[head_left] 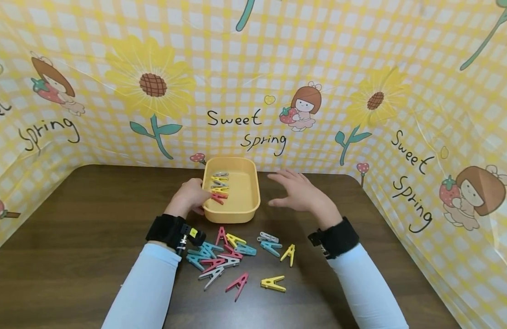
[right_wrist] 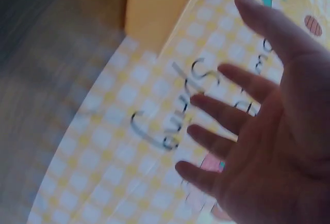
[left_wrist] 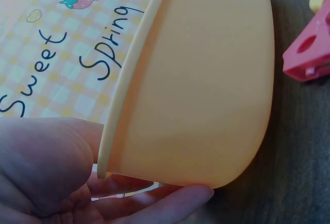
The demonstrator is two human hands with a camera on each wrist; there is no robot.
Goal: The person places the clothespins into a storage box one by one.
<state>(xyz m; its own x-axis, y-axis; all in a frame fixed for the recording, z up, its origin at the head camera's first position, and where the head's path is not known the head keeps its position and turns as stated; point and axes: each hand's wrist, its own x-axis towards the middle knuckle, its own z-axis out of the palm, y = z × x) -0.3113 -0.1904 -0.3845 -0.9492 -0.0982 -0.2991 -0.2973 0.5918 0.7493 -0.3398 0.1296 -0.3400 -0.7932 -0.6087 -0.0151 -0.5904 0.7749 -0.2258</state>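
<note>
A yellow plastic basin (head_left: 230, 216) stands at the back of the table. My left hand (head_left: 190, 196) grips its left side, the thumb over the rim and the fingers against the outer wall, as the left wrist view also shows. Inside, along the left side, several clothespins (head_left: 219, 189) in grey, yellow and red lie in a row. To the right of the basin, apart from it, my right hand (head_left: 299, 193) hovers with fingers spread and nothing in it. The right wrist view shows its bare palm (right_wrist: 268, 152).
In front of the basin lies a loose heap of red, blue, grey and yellow clothespins (head_left: 212, 262). A yellow clothespin (head_left: 273, 283) and a red clothespin (head_left: 238, 286) lie nearer the front. A checked yellow cloth (head_left: 245, 91) hangs behind the brown table (head_left: 93, 237).
</note>
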